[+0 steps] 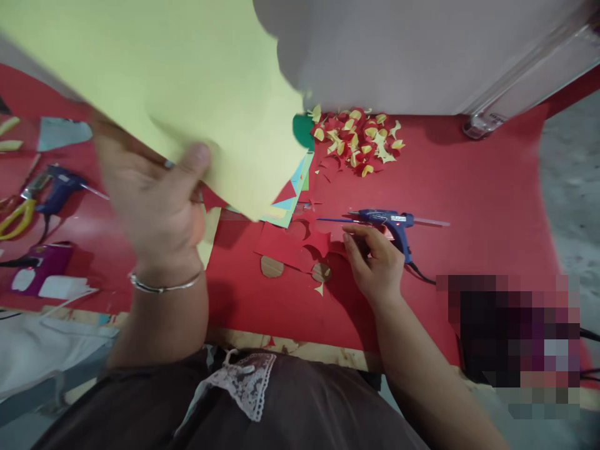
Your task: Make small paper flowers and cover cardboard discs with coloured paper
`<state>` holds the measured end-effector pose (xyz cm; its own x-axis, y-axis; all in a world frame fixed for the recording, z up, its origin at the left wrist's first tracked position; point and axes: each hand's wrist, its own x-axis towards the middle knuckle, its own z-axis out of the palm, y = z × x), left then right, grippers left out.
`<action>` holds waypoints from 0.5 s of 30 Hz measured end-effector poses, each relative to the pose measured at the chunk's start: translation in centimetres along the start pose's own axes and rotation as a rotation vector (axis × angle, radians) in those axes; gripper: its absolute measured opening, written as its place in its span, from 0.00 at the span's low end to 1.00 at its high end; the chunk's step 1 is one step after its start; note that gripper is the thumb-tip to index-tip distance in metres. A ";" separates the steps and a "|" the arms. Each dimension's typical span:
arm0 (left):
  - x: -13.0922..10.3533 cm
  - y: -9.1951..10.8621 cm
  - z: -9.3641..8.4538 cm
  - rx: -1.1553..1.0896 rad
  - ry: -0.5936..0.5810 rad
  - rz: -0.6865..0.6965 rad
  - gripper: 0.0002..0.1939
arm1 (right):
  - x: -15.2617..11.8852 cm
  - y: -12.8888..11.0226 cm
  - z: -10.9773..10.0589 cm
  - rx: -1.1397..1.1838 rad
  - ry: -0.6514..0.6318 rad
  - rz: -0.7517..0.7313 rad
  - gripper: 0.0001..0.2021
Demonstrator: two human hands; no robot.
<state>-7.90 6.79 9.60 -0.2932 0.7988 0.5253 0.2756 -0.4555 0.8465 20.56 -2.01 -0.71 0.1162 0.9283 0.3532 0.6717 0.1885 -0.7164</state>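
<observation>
A large pale yellow sheet of paper [201, 81] with a scalloped right edge is raised over the table. My left hand [164, 194] is closed on its lower edge, thumb on top, fingers hidden beneath. My right hand [377, 259] is low over the red surface, fingers loosely bent, thumb and forefinger slightly apart with nothing visible between them. Just beyond it lies a blue glue gun [384, 217] with a clear glue stick. To its left are red paper scraps [285, 242] and two round cardboard pieces [272, 267]. Coloured papers [288, 199] are partly covered by the yellow sheet.
Red and yellow paper scraps [356, 137] are heaped at the back. On the left are another blue glue gun [65, 187], yellow-handled scissors [19, 219] and a purple power strip [44, 265]. A clear plastic tube [487, 122] lies back right; a pixelated area covers the front right.
</observation>
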 end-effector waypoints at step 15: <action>-11.0 -2.1 6.8 -0.559 -0.065 -1.016 0.14 | -0.1 -1.5 -0.1 0.193 -0.216 0.039 0.17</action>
<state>0.96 1.56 1.46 -0.0951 0.9072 -0.4099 -0.5072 0.3101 0.8041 19.62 -2.40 0.42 -0.0333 0.9788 0.2019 0.5158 0.1899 -0.8354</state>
